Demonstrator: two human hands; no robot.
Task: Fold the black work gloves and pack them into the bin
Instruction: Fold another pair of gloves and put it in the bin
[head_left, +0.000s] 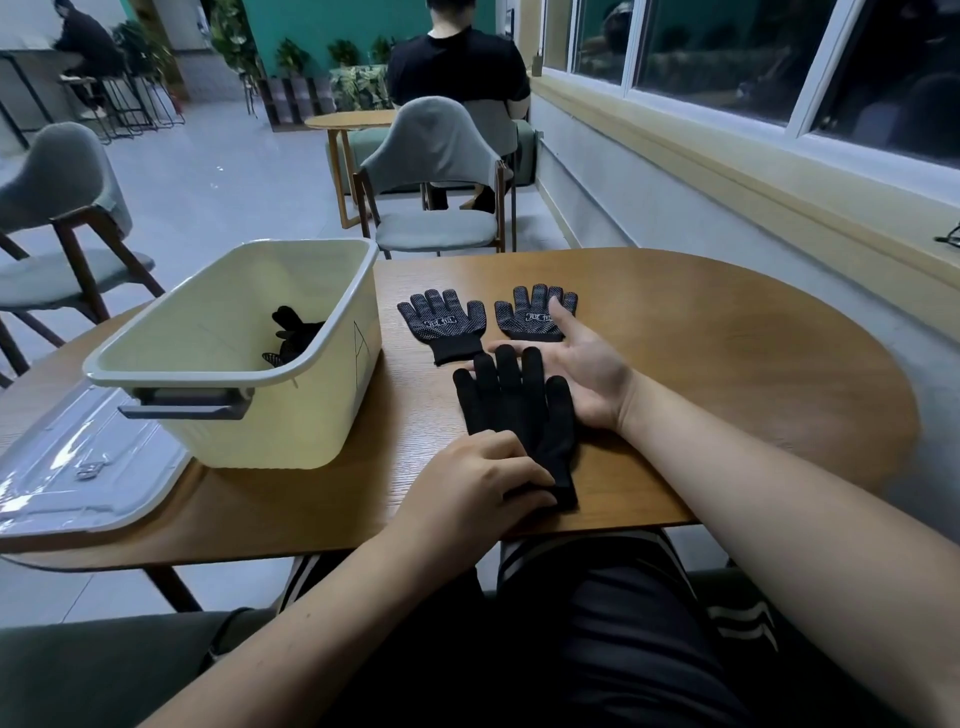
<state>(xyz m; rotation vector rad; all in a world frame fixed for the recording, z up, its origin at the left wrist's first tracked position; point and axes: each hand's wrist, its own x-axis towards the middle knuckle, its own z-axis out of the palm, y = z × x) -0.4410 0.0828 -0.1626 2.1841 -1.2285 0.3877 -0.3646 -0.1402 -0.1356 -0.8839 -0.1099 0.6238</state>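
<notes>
A plain black glove (519, 410) lies flat near the table's front edge, fingers pointing away from me. My left hand (483, 483) presses on its cuff end with curled fingers. My right hand (582, 369) lies palm up, fingers straight, slid under the glove's fingertips. Behind it two dotted black gloves lie palm up: one (444, 325) on the left, the other (535, 314) partly covered by my right fingers. The cream bin (228, 358) stands at the left with a black glove (293, 332) inside.
The bin's clear lid (78, 467) lies on the table at the far left. Grey chairs (436, 176) stand behind the wooden table (727, 338), and a person sits with their back to me. A wall with windows runs along the right.
</notes>
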